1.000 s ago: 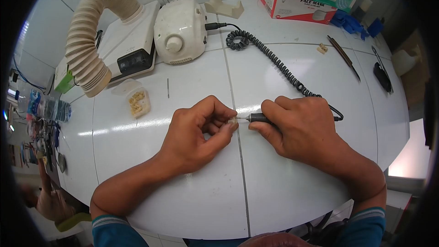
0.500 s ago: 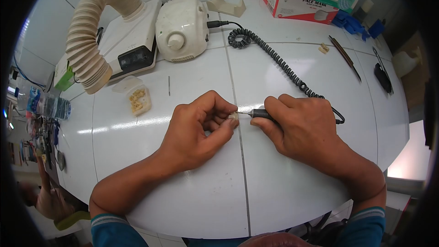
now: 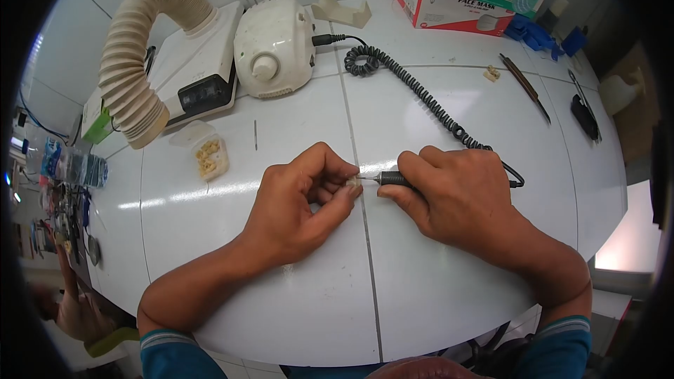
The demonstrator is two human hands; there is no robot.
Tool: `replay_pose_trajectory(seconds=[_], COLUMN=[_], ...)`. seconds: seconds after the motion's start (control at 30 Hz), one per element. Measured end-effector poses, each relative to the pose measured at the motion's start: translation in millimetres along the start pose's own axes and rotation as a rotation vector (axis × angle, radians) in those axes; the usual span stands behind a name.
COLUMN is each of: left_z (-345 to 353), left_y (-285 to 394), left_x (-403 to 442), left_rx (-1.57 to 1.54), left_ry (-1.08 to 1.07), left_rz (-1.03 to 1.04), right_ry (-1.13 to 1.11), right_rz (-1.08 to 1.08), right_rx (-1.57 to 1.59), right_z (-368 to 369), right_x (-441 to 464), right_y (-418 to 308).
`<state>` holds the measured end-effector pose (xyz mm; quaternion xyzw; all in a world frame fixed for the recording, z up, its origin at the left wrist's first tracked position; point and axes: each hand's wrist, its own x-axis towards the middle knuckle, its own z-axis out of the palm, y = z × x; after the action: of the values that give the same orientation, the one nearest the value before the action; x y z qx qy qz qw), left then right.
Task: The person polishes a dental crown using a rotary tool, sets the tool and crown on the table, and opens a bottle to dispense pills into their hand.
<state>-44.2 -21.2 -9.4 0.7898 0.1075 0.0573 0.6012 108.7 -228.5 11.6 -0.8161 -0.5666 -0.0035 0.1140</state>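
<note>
Between the thumb and fingers of my left hand (image 3: 302,203) is a small pale piece (image 3: 353,182), partly hidden by the fingertips. My right hand (image 3: 456,200) is wrapped round a black rotary handpiece (image 3: 393,178), its thin metal bit pointing left and meeting the piece or ending right beside it. A coiled black cord (image 3: 421,95) runs from the handpiece to a white control unit (image 3: 274,49) with a round knob. To the left, a small clear box (image 3: 211,157) with its lid open holds several yellowish pieces.
A ribbed hose (image 3: 130,63) arches from a white machine (image 3: 200,63). One thin bit (image 3: 255,135) lies near the box. Mask boxes (image 3: 456,10), blue pieces (image 3: 533,34), a brown tool (image 3: 525,87) and a pale piece (image 3: 491,73) are at the right. Far left is another person (image 3: 81,312).
The camera view shifts slightly. Both hands keep nearly the same pose, with only a slight shift of the piece and the bit between them.
</note>
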Motion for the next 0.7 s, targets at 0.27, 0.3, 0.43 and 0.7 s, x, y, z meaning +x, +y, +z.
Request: replay_pose_trajectory(seconds=[0.27, 0.3, 0.43, 0.7], left_z=[0.9, 0.9, -0.4, -1.3], left_y=[-1.2, -1.5, 0.5, 2.5], left_x=[-0.2, -0.1, 0.0, 0.4], left_rx=[0.017, 0.018, 0.052, 0.098], left_ry=[-0.004, -0.004, -0.024, -0.043], left_rz=[0.010, 0.009, 0.016, 0.003], right_ry=[0.002, -0.008, -0.023, -0.020], right_rz=[-0.020, -0.016, -0.005, -0.004], right_rx=[-0.003, -0.004, 0.000, 0.005], right_z=[-0.6, -1.9, -3.3, -1.9], right_x=[-1.2, -0.5, 0.4, 0.7], right_y=[0.6, 1.1, 1.0, 1.3])
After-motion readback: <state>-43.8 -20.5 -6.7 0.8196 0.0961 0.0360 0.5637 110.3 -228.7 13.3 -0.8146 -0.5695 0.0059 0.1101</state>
